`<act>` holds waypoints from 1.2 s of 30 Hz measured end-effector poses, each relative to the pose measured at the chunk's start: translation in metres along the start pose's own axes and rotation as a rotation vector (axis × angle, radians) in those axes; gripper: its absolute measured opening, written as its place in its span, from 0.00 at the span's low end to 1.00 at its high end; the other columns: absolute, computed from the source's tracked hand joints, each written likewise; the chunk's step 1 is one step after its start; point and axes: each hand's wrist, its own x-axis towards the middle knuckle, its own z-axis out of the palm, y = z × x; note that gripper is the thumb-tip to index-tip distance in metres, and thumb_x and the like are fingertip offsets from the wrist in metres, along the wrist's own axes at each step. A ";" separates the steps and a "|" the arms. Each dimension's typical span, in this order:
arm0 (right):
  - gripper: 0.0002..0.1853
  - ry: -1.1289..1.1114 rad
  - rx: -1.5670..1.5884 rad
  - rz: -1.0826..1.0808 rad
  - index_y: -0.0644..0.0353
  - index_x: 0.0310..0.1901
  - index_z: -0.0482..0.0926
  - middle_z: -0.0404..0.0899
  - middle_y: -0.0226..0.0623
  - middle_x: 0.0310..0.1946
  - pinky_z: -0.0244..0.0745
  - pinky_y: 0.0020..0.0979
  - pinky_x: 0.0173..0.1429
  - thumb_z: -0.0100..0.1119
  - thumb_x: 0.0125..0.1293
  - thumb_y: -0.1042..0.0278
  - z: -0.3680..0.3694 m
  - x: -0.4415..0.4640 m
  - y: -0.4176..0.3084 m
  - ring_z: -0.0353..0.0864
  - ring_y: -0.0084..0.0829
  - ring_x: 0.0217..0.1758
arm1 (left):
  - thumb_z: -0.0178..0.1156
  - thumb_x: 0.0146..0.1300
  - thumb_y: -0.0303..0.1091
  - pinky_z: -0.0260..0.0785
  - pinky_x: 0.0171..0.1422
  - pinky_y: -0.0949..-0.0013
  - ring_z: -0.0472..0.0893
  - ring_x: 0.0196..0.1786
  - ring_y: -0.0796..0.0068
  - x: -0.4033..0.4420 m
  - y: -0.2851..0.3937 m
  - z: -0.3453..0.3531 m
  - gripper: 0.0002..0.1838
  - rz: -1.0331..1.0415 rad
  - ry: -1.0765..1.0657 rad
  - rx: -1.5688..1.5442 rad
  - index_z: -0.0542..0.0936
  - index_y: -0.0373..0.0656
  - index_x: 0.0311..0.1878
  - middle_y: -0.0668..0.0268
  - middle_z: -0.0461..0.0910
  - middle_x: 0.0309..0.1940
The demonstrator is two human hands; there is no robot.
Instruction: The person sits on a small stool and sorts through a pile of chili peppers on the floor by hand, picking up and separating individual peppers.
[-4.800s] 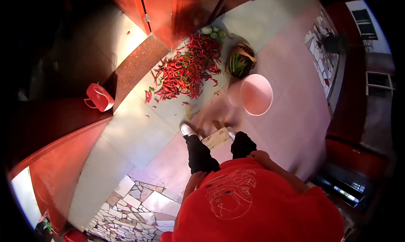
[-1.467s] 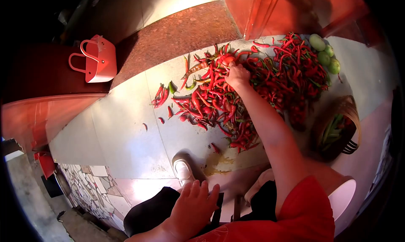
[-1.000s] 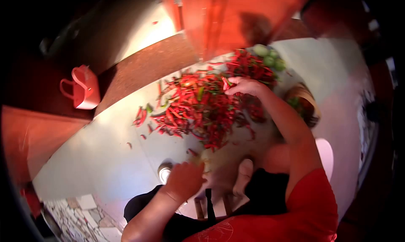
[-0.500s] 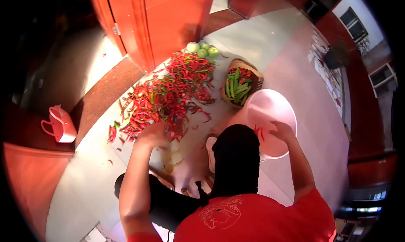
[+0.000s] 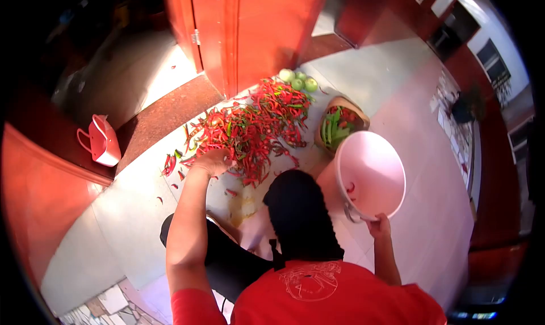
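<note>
Two bare hands work apart over a tiled floor: the left hand (image 5: 214, 162) of a person in a red shirt (image 5: 335, 294) reaches to the near left edge of a pile of red chilies (image 5: 250, 123), its fingers bent, though whether they are closed on a chili cannot be told. The right hand (image 5: 379, 226) is clamped on the near rim of one pink bucket (image 5: 372, 169), right of the pile. The bucket's mouth faces up and toward the right, its base to the left; at least two red chilies (image 5: 350, 187) lie inside. The piled chilies, too many to count, point every which way, while the pile's long axis runs from near left to far right. Four round green fruits (image 5: 297, 84) sit at its far end. One basket (image 5: 335, 101), holding green pods (image 5: 335, 130) and red pieces, stands just beside the bucket; one pink handbag (image 5: 105, 143) stands well apart at left.
</note>
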 end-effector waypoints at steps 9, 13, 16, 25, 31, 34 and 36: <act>0.25 -0.688 -0.071 -0.148 0.65 0.59 0.65 0.72 0.41 0.55 0.76 0.35 0.58 0.51 0.57 0.77 0.154 -0.063 -0.093 0.76 0.36 0.54 | 0.46 0.63 0.67 0.74 0.53 0.59 0.75 0.57 0.56 -0.092 0.043 -0.047 0.44 0.263 0.091 -0.996 0.56 0.42 0.71 0.51 0.67 0.63; 0.19 -0.665 -0.253 -0.211 0.68 0.54 0.69 0.75 0.41 0.49 0.78 0.36 0.54 0.51 0.60 0.74 0.293 -0.110 -0.078 0.77 0.33 0.51 | 0.52 0.57 0.70 0.76 0.49 0.53 0.72 0.59 0.49 -0.129 0.056 -0.067 0.55 0.278 0.215 -1.286 0.38 0.45 0.74 0.47 0.56 0.69; 0.23 -0.955 -0.544 -0.211 0.73 0.56 0.66 0.74 0.45 0.52 0.78 0.39 0.55 0.51 0.60 0.72 0.386 -0.129 -0.044 0.77 0.38 0.54 | 0.57 0.59 0.59 0.78 0.47 0.54 0.76 0.54 0.54 -0.170 0.036 -0.071 0.47 0.211 0.434 -1.408 0.50 0.38 0.70 0.49 0.67 0.61; 0.42 -1.422 -0.679 -0.227 0.47 0.73 0.26 0.66 0.56 0.62 0.79 0.35 0.50 0.48 0.72 0.64 0.472 -0.213 0.045 0.78 0.46 0.55 | 0.47 0.51 0.23 0.76 0.46 0.48 0.78 0.45 0.52 -0.331 -0.077 0.045 0.27 -0.187 1.350 -1.793 0.64 0.24 0.57 0.48 0.69 0.50; 0.36 -0.824 -0.758 -0.397 0.48 0.74 0.44 0.71 0.47 0.60 0.75 0.27 0.45 0.49 0.68 0.63 0.357 -0.092 -0.033 0.81 0.35 0.49 | 0.47 0.46 0.23 0.71 0.59 0.41 0.73 0.56 0.48 -0.367 -0.137 0.161 0.29 -0.417 1.426 -2.023 0.63 0.30 0.58 0.50 0.70 0.54; 0.35 -0.431 -0.618 -0.329 0.50 0.72 0.51 0.75 0.41 0.56 0.70 0.29 0.46 0.53 0.65 0.66 0.271 -0.048 -0.052 0.78 0.32 0.50 | 0.49 0.46 0.25 0.73 0.58 0.44 0.76 0.53 0.49 -0.363 -0.134 0.193 0.29 -0.428 1.454 -1.990 0.67 0.29 0.57 0.49 0.74 0.51; 0.33 -0.215 -0.519 -0.284 0.51 0.70 0.54 0.77 0.38 0.53 0.69 0.28 0.44 0.54 0.65 0.66 0.223 -0.040 -0.053 0.77 0.30 0.48 | 0.48 0.44 0.23 0.71 0.58 0.40 0.74 0.55 0.47 -0.361 -0.142 0.213 0.31 -0.420 1.439 -2.121 0.65 0.27 0.57 0.46 0.70 0.54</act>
